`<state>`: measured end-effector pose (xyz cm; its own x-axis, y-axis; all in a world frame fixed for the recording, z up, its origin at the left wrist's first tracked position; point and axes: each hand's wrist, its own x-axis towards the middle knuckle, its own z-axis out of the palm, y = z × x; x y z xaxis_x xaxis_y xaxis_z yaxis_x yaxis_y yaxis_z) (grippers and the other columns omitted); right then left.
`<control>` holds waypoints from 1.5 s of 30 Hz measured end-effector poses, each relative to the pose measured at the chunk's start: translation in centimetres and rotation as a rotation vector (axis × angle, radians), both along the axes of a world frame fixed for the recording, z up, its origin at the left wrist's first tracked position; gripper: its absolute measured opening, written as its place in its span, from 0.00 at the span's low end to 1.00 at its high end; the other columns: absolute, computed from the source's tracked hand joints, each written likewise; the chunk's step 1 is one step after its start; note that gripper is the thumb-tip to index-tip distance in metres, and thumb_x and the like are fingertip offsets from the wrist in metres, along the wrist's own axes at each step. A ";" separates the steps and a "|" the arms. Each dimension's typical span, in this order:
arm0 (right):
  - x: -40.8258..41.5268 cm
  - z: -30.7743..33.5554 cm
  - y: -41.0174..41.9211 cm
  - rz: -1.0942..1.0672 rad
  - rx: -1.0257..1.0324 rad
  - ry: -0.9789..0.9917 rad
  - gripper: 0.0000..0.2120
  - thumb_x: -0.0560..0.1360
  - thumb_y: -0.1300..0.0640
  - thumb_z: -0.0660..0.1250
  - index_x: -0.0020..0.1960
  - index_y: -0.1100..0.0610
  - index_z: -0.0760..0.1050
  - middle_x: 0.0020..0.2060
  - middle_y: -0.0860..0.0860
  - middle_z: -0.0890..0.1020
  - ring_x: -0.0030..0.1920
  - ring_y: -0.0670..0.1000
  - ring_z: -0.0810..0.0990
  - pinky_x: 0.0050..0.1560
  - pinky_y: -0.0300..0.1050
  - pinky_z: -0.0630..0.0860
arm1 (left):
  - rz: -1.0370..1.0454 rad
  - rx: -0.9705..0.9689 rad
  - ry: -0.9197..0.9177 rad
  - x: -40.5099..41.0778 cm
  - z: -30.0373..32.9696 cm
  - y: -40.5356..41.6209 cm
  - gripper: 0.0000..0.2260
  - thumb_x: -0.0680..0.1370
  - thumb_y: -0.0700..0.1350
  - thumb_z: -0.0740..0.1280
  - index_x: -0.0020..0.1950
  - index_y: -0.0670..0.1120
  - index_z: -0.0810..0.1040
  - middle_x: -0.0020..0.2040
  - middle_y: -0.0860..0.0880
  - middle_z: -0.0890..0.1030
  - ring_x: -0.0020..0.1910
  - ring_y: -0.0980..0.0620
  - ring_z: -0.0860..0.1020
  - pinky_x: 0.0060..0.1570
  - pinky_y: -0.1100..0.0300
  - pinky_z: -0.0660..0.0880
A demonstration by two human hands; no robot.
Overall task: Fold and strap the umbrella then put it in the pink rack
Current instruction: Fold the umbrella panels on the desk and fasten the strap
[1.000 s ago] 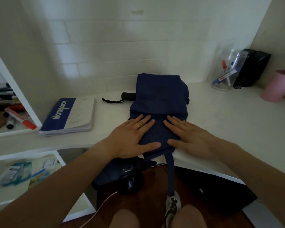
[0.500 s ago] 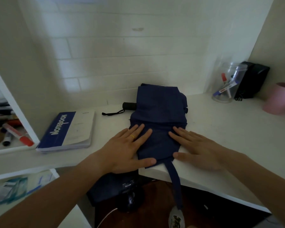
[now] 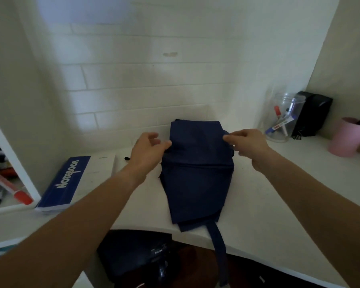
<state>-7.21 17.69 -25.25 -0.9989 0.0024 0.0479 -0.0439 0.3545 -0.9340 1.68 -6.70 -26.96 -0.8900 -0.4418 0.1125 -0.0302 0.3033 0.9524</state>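
The navy umbrella [image 3: 195, 173] lies flattened on the white desk [image 3: 279, 194], canopy folded into a long panel pointing toward me. Its strap [image 3: 218, 244] hangs over the desk's front edge. My left hand [image 3: 148, 148] pinches the canopy's left edge near the far end. My right hand [image 3: 247, 144] pinches the right edge opposite it. The umbrella's handle is hidden behind my left hand; only the tip of its wrist cord [image 3: 126, 158] shows. The pink rack [image 3: 345, 138], a pink cup holding dark pens, stands at the far right.
A blue notebook [image 3: 71, 181] lies left of the umbrella. A clear jar of markers [image 3: 283, 119] and a black box [image 3: 312, 115] stand at the back right. Markers sit on a side shelf [image 3: 8, 190]. A dark bag [image 3: 137, 256] rests under the desk.
Both hands lifted off the near part of the canopy, where they lay flat, and moved to its far end, now pinching the left and right edges. The camera tilted up.
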 end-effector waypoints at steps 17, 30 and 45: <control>2.2 0.1 2.8 0.343 -0.230 0.074 0.14 0.71 0.62 0.77 0.55 0.62 0.83 0.54 0.57 0.87 0.58 0.57 0.84 0.65 0.53 0.78 | -0.293 0.146 0.110 2.2 3.1 1.2 0.08 0.78 0.39 0.71 0.55 0.40 0.86 0.53 0.44 0.87 0.48 0.52 0.84 0.51 0.63 0.81; 8.5 -1.7 3.9 0.359 -0.073 0.337 0.26 0.68 0.65 0.79 0.62 0.50 0.77 0.40 0.55 0.86 0.42 0.52 0.86 0.48 0.40 0.82 | -0.378 -0.197 0.261 7.9 -0.4 2.2 0.26 0.76 0.36 0.74 0.70 0.55 0.72 0.47 0.50 0.87 0.48 0.53 0.85 0.52 0.62 0.80; 8.7 -2.8 3.1 0.209 -0.066 0.293 0.20 0.68 0.61 0.80 0.57 0.50 0.80 0.41 0.49 0.87 0.39 0.54 0.83 0.47 0.47 0.81 | -0.223 -0.207 0.291 8.7 -1.7 3.4 0.12 0.74 0.41 0.77 0.55 0.53 0.85 0.51 0.56 0.86 0.49 0.59 0.84 0.46 0.64 0.80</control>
<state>1.52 20.82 -28.09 -0.9220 -0.1876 0.3388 -0.3783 0.2492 -0.8915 10.40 -3.27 -28.69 -0.8795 -0.1833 0.4392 0.3189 0.4580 0.8298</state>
